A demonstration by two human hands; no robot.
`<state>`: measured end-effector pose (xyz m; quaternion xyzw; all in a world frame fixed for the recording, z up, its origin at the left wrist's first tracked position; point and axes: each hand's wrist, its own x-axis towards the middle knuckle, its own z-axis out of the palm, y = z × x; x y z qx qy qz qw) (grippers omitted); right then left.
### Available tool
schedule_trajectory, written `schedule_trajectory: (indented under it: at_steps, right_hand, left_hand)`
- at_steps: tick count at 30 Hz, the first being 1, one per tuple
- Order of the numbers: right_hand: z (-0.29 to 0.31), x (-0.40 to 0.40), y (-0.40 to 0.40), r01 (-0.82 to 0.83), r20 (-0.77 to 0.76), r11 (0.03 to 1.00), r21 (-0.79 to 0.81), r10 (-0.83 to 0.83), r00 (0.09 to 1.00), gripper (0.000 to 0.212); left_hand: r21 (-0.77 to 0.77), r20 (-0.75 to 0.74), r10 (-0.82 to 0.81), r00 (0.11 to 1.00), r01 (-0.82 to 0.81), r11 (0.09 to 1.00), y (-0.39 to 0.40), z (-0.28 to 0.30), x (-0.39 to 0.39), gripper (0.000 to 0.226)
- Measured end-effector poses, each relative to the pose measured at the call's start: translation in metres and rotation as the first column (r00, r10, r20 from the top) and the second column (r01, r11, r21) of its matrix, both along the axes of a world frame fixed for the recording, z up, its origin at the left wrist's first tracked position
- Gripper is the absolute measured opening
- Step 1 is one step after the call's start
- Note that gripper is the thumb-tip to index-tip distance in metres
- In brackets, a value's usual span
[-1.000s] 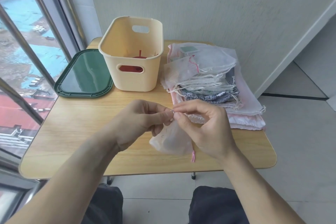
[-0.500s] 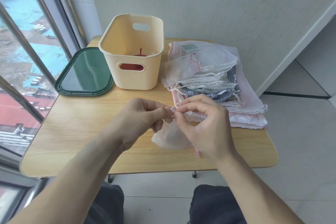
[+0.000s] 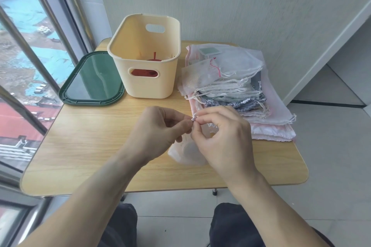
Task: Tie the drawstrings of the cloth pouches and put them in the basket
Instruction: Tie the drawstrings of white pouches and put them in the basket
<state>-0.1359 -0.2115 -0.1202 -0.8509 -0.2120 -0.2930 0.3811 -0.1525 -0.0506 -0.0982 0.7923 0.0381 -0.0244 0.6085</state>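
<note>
A small sheer white pouch (image 3: 185, 151) hangs between my hands above the wooden table (image 3: 90, 146). My left hand (image 3: 158, 132) and my right hand (image 3: 222, 138) both pinch its drawstring (image 3: 194, 118) at the pouch's gathered mouth, fingertips almost touching. A cream plastic basket (image 3: 146, 78) stands at the back middle, with a red pouch (image 3: 143, 72) showing through its handle slot. A pile of sheer white, grey and pink pouches (image 3: 230, 86) lies at the back right.
A dark green lid (image 3: 92, 80) lies flat left of the basket. A window with metal bars runs along the left side, a wall stands behind the table, and tiled floor lies to the right. My knees show below the table's front edge.
The hands and pouch have risen slightly and the fingers have worked on the drawstring. The pink cord end seen below my right hand earlier is hidden now.
</note>
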Motion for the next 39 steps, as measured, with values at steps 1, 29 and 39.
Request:
schedule_trajectory:
  at_steps: [1,29,39]
  right_hand:
    - [0.000,-0.001,0.001,0.019,0.020,1.000,-0.007,-0.019,1.000,0.003]
    - [0.004,0.005,-0.007,-0.035,-0.663,0.983,0.181,0.148,0.734,0.016]
    - [0.006,0.012,-0.021,0.000,-0.778,0.850,0.526,0.482,0.403,0.038]
  left_hand:
    - [0.004,0.002,0.005,1.000,-0.005,1.000,0.000,0.000,0.000,0.009]
    - [0.483,0.246,-0.072,0.967,-0.058,0.874,-0.013,-0.007,-0.004,0.007]
    - [0.448,0.229,-0.067,0.971,-0.044,0.893,-0.018,-0.008,-0.002,0.010]
